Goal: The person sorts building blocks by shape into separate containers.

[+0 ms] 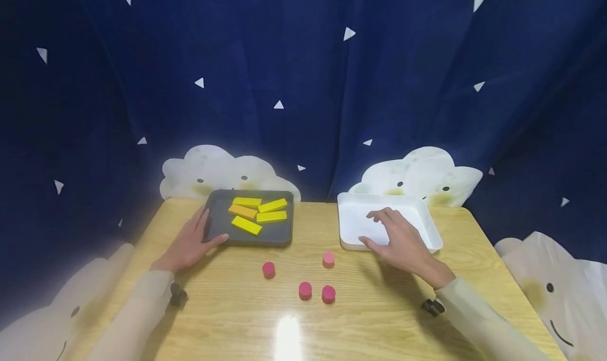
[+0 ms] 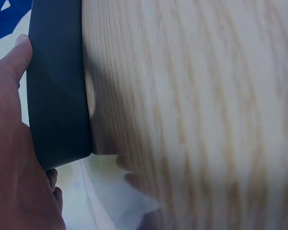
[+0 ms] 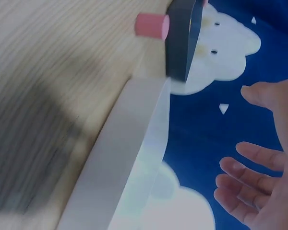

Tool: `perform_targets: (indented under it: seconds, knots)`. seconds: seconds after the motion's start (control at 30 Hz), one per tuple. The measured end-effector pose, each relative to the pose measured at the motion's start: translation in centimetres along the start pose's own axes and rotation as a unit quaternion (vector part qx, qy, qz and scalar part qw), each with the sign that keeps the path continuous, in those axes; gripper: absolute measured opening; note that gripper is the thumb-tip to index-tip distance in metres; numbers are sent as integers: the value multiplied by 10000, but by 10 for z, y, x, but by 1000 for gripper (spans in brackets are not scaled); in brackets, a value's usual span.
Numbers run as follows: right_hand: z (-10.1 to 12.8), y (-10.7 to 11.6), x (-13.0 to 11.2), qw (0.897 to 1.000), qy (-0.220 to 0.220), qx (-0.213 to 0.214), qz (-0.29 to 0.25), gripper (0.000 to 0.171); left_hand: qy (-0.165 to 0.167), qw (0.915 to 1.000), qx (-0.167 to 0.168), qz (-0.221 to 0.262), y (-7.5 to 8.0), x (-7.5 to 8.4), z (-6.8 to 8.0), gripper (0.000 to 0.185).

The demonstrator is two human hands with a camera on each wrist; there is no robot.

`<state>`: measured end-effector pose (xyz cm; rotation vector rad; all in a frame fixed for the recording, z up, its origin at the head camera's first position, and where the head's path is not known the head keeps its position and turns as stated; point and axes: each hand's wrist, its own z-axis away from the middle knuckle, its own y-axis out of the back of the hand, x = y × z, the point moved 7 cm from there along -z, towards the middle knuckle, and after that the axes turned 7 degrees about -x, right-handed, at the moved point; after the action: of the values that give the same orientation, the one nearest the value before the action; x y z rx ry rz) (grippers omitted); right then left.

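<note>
On the wooden table sits a dark grey tray holding five yellow blocks — all lying flat, loosely clustered. The left hand rests against the tray's near-left corner, fingers straight along its side, thumb at the front edge. To the right, a white tray holds nothing but the right hand, hovering over its near side with fingers spread and relaxed. Four pink cylinders stand on the table between and in front of the trays.
</note>
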<state>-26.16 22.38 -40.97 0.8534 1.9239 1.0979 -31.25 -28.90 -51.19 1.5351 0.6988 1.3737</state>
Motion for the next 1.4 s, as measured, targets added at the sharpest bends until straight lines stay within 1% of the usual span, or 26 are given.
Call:
perform_targets:
  seconds: [0.17,0.4,0.73,0.9,1.1,1.23,1.4]
  knots:
    - [15,7,23,9994,-323,-54,65,54,27,10000,7,12,1,2,0,111]
    - [34,17,48,9983,-557,-130,144,59,47,10000,-25,30,1,3,1,112]
    - [52,26,84,9939,-1021,-404,135,77,31,10000,41,-22,1,0,-1,112]
    - [59,28,97,9924,-1150,-430,108,83,19,10000,74,-43,0,1,0,113]
    - [65,27,108,9916,-1182,-513,145,92,17,9999,77,82,-1,3,3,113]
    - [67,24,117,9912,-1174,-596,160,97,24,9999,47,98,0,4,3,113]
    - [70,15,133,9888,-1284,-748,122,106,32,10000,-20,87,1,4,2,113]
